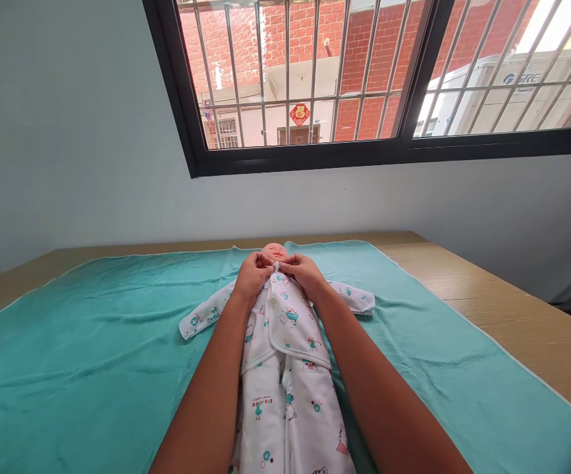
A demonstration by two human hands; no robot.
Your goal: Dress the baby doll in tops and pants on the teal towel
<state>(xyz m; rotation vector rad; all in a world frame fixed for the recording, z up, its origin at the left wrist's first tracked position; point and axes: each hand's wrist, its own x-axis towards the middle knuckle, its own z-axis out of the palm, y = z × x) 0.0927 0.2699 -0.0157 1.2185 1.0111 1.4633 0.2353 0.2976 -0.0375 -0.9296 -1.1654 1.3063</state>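
A baby doll (274, 250) lies on its back, its head at the far end and its sleeves spread to both sides. It is dressed in a white printed baby jacket (292, 322) with an overlapping front, above white printed trousers (265, 415). At the collar, just below the doll's chin, my left hand (254, 273) pinches the jacket's edge. Close beside it my right hand (305, 273) pinches the same collar from the other side. Fingertips of both hands nearly meet there; the fastening between them is too small to make out. Small round snaps show down the jacket's front.
A teal cloth (107, 342) with a pale edge is spread under the doll on a wooden table (502, 309). Behind the table rises a pale wall (275, 204) with a black-framed, barred window (295, 158). Dark objects stand at the far right.
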